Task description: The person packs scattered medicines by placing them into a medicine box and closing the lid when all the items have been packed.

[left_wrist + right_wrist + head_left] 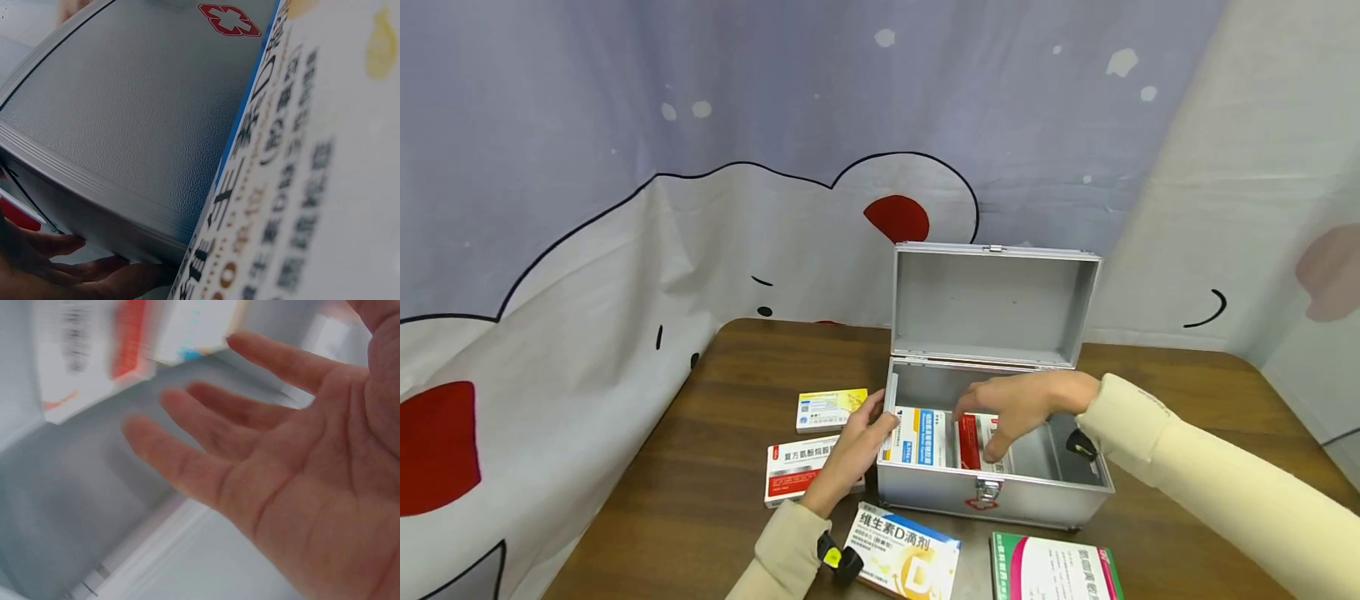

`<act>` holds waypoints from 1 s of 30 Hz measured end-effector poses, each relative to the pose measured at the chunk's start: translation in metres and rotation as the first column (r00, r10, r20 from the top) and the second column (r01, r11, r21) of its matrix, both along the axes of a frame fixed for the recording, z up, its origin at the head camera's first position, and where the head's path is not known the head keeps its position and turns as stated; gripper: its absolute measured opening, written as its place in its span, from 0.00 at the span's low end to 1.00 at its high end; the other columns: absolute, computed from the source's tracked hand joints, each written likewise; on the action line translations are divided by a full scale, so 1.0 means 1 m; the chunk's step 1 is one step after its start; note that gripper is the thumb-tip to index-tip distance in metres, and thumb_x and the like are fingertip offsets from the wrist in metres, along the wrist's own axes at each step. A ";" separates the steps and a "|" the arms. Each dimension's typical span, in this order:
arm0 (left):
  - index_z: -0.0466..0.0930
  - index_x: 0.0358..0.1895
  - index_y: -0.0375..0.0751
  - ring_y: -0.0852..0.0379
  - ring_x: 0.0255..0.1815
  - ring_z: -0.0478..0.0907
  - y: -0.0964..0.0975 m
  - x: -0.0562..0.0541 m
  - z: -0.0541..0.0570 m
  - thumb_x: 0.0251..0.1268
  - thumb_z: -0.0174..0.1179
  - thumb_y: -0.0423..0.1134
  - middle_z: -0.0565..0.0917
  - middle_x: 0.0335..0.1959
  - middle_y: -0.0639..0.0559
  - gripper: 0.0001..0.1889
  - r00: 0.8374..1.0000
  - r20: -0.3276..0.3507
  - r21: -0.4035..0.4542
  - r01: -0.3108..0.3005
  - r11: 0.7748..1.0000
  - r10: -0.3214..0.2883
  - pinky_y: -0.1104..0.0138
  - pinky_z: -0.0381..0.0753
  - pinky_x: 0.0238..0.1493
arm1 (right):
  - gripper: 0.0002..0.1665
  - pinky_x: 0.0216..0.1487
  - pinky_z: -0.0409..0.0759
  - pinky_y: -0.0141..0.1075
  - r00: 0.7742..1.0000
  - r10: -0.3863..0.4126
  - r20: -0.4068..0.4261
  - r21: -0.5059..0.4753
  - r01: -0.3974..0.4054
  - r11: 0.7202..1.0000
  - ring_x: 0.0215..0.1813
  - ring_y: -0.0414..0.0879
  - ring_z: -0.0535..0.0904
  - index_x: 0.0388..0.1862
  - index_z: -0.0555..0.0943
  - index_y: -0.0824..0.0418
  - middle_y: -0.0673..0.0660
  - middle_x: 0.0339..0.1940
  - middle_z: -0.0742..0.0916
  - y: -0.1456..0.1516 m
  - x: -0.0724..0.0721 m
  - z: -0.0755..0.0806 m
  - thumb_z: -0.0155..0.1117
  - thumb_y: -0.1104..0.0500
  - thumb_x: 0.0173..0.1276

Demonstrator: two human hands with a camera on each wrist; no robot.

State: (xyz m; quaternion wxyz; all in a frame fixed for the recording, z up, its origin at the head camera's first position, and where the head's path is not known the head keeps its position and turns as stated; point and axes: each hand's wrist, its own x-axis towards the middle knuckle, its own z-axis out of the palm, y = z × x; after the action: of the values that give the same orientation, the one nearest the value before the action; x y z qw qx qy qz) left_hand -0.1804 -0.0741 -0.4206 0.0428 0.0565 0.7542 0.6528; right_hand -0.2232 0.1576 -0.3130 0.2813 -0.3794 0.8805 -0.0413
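Observation:
A silver metal medicine case (1037, 504) with a red cross emblem stands on the table, its lid (988, 304) raised. Inside, at the left, lies a white, blue and orange medicine box (921, 437). To its right is a red and white medicine box (970, 442), partly covered by my right hand (1026, 404). That hand reaches into the case with fingers spread; in the right wrist view its palm holds nothing. My left hand (857, 442) rests against the case's left wall, thumb at the rim and fingers along the outside.
Left of the case lie a yellow and white box (831, 410) and another red and white box (793, 467). In front are a vitamin D drops box (902, 550) and a green and white box (1060, 571). A patterned curtain (775, 83) hangs behind the wooden table (700, 500).

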 end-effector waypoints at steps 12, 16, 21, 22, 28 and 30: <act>0.59 0.67 0.38 0.53 0.49 0.73 0.000 0.001 0.001 0.62 0.49 0.41 0.73 0.56 0.39 0.29 1.000 0.008 0.002 -0.008 1.000 0.008 0.58 0.69 0.56 | 0.26 0.52 0.73 0.44 0.972 0.002 -0.236 -0.302 -0.075 0.950 0.55 0.43 0.73 0.55 0.72 0.45 0.40 0.54 0.75 0.063 0.064 0.033 0.62 0.42 0.59; 0.58 0.67 0.37 0.53 0.49 0.73 0.001 0.001 0.001 0.61 0.49 0.41 0.73 0.57 0.39 0.30 1.000 0.008 0.006 -0.010 1.000 0.010 0.58 0.69 0.56 | 0.24 0.47 0.76 0.37 0.930 0.017 -0.367 -0.393 -0.171 0.904 0.50 0.37 0.74 0.53 0.72 0.44 0.36 0.51 0.74 0.078 0.084 0.023 0.65 0.46 0.58; 0.57 0.67 0.36 0.53 0.49 0.74 0.003 -0.001 0.001 0.63 0.48 0.39 0.72 0.57 0.38 0.29 1.000 0.006 0.011 -0.006 1.000 0.006 0.59 0.69 0.55 | 0.24 0.42 0.76 0.33 0.874 -0.005 -0.485 -0.425 -0.231 0.876 0.47 0.34 0.74 0.52 0.72 0.45 0.38 0.50 0.74 0.090 0.108 0.006 0.68 0.48 0.56; 0.57 0.68 0.36 0.53 0.49 0.74 0.003 -0.001 0.001 0.62 0.48 0.40 0.72 0.57 0.38 0.29 1.000 0.006 0.012 -0.008 1.000 0.008 0.59 0.69 0.56 | 0.24 0.41 0.76 0.32 0.871 -0.012 -0.491 -0.425 -0.228 0.876 0.46 0.34 0.74 0.52 0.72 0.45 0.38 0.50 0.73 0.092 0.113 0.003 0.68 0.48 0.56; 0.59 0.67 0.37 0.53 0.49 0.73 0.001 0.001 0.000 0.62 0.49 0.40 0.72 0.57 0.39 0.29 1.000 0.009 -0.004 -0.024 1.000 0.024 0.57 0.68 0.56 | 0.26 0.40 0.76 0.30 0.905 0.013 -0.426 -0.397 -0.199 0.896 0.46 0.32 0.73 0.54 0.71 0.42 0.37 0.50 0.73 0.088 0.140 -0.019 0.65 0.42 0.57; 0.59 0.67 0.37 0.53 0.49 0.73 0.003 -0.001 -0.001 0.62 0.49 0.39 0.73 0.57 0.39 0.29 1.000 0.008 -0.009 -0.027 1.000 0.027 0.58 0.68 0.56 | 0.26 0.39 0.77 0.30 0.936 0.061 -0.346 -0.383 -0.200 0.902 0.47 0.34 0.73 0.55 0.71 0.44 0.41 0.51 0.74 0.086 0.142 -0.030 0.61 0.40 0.59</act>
State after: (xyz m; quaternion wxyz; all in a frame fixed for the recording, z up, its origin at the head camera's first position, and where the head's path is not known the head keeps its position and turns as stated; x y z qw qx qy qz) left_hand -0.1809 -0.0714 -0.4213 0.0372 0.0434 0.7576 0.6503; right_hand -0.0809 0.2437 -0.3433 0.0476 -0.4905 0.8582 -0.1439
